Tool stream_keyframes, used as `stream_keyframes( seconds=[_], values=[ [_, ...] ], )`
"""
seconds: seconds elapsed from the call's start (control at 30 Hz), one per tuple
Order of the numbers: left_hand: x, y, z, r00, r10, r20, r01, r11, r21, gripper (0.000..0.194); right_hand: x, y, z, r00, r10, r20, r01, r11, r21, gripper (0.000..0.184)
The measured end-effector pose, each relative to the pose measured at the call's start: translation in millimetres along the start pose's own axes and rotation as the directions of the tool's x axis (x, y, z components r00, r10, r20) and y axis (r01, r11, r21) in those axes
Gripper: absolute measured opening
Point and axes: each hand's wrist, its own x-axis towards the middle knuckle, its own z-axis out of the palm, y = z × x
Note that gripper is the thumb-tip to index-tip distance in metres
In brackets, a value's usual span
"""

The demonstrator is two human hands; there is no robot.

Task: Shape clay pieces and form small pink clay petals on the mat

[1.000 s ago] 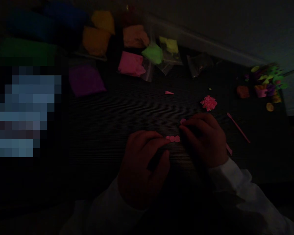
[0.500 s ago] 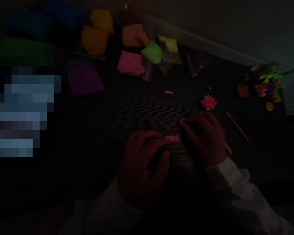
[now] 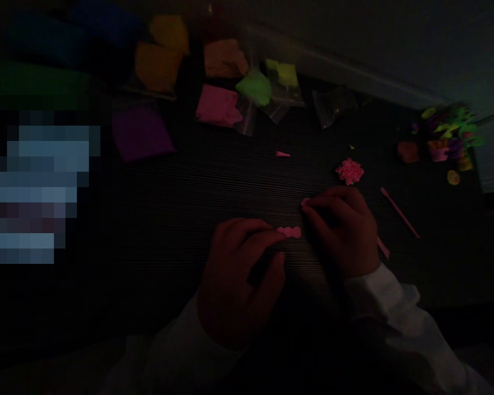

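Note:
A short row of overlapping pink clay discs [image 3: 293, 232] lies on the dark table. My left hand [image 3: 242, 280] rests at the row's left end, its fingertips touching the discs and its thumb held apart below. Above and to the right of the row, my right hand [image 3: 346, 230] pinches a small pink clay disc [image 3: 306, 203] between thumb and forefinger, at or just above the tabletop. A ruffled pink clay flower [image 3: 349, 171] sits beyond that hand. Part of a flat pink tool [image 3: 382, 248] shows beside the right wrist, its other end hidden.
A thin pink modelling tool [image 3: 400, 213] lies at right. Bags of clay line the back, among them pink [image 3: 218, 105], purple [image 3: 143, 131] and orange [image 3: 157, 66]. A small pink piece [image 3: 282, 154] lies mid-table. Colourful clay figures [image 3: 450, 134] stand at far right. A pixelated bright patch covers the left.
My right hand has turned slightly and shifted a little up and left, with the pink disc showing less between its fingertips. My left hand stays on the row.

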Motion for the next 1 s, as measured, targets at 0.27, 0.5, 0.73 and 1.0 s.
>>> stream_keyframes(
  seconds=[0.27, 0.5, 0.73, 1.0],
  values=[
    [-0.5, 0.8, -0.9, 1.0, -0.014, 0.013, 0.014, 1.0, -0.004, 0.024, -1.5, 0.9, -1.2, 1.0, -0.009, 0.015, 0.009, 1.0, 0.002, 0.016],
    [-0.3, -0.4, 0.0, 1.0, -0.012, 0.014, 0.012, 1.0, -0.003, 0.024, -1.3, 0.7, -0.9, 1.0, 0.003, 0.026, -0.004, 1.0, 0.009, 0.013],
    [-0.7, 0.7, -0.6, 1.0, -0.005, 0.012, 0.005, 1.0, 0.012, 0.024, -1.3, -0.3, -0.5, 0.999, -0.003, 0.037, 0.003, 1.0, -0.013, 0.015],
    [-1.0, 1.5, -0.9, 1.0, -0.008, 0.01, 0.008, 1.0, 0.008, 0.023, -0.2, 0.8, -0.5, 0.999, -0.008, 0.034, 0.008, 1.0, -0.006, 0.011]
  ],
)
